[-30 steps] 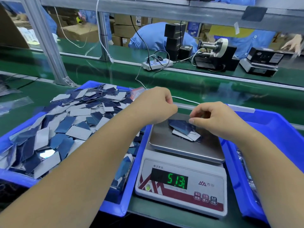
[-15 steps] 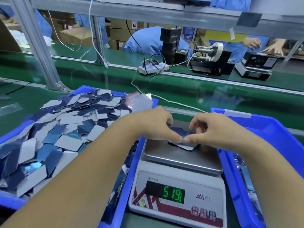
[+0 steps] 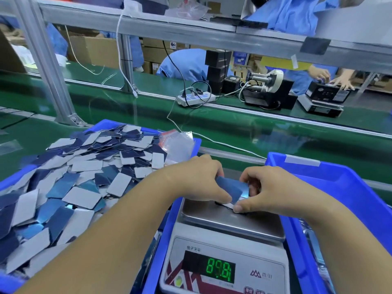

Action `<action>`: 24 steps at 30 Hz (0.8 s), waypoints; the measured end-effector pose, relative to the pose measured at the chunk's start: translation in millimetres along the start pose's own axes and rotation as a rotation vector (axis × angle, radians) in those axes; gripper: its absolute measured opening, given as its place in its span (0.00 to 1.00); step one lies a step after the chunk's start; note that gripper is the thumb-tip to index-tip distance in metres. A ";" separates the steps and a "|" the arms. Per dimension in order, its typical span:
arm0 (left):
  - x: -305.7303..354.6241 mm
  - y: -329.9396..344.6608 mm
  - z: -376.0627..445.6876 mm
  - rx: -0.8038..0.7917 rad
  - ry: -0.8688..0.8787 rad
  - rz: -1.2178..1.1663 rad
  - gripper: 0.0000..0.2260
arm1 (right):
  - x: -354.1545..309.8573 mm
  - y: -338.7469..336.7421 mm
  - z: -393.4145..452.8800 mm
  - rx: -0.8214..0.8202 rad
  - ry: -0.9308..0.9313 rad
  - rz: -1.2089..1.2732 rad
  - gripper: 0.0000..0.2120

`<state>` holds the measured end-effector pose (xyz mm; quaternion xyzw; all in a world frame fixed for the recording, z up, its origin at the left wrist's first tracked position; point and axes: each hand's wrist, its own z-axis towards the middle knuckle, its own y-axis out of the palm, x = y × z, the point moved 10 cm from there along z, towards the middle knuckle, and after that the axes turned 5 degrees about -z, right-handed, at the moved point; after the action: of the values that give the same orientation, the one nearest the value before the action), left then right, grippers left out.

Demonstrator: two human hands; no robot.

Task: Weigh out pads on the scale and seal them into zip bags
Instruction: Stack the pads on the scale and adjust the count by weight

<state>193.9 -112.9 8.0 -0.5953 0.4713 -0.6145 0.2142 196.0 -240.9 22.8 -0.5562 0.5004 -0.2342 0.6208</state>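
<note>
The pads (image 3: 230,190) that lay flat on the scale (image 3: 231,225) pan 0.5 s ago now stand tilted above it, gathered into a stack. The left hand (image 3: 199,181) and right hand (image 3: 273,193) have closed in from either side and pinch the stack's ends. The scale's blurred green readout has changed.

Two blue bins: one (image 3: 152,247) at nine o'clock heaped with pads (image 3: 84,179) too many to count, one (image 3: 331,187) at three o'clock. One scale (image 3: 224,247) at six o'clock. Two hands (image 3: 199,183) (image 3: 273,189) share one small stack of pads (image 3: 230,188).
</note>
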 end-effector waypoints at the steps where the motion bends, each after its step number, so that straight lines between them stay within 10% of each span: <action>1: 1.8 0.3 -0.8 -0.004 0.012 -0.019 0.14 | -0.8 0.4 0.5 0.001 -0.011 0.009 0.19; 24: 11.7 -2.0 -10.4 0.008 0.083 -0.116 0.21 | -5.7 5.5 4.2 0.024 0.013 0.151 0.16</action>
<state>182.5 -118.2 17.5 -0.5948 0.4420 -0.6520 0.1607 195.9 -232.6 19.3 -0.5079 0.5419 -0.1964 0.6402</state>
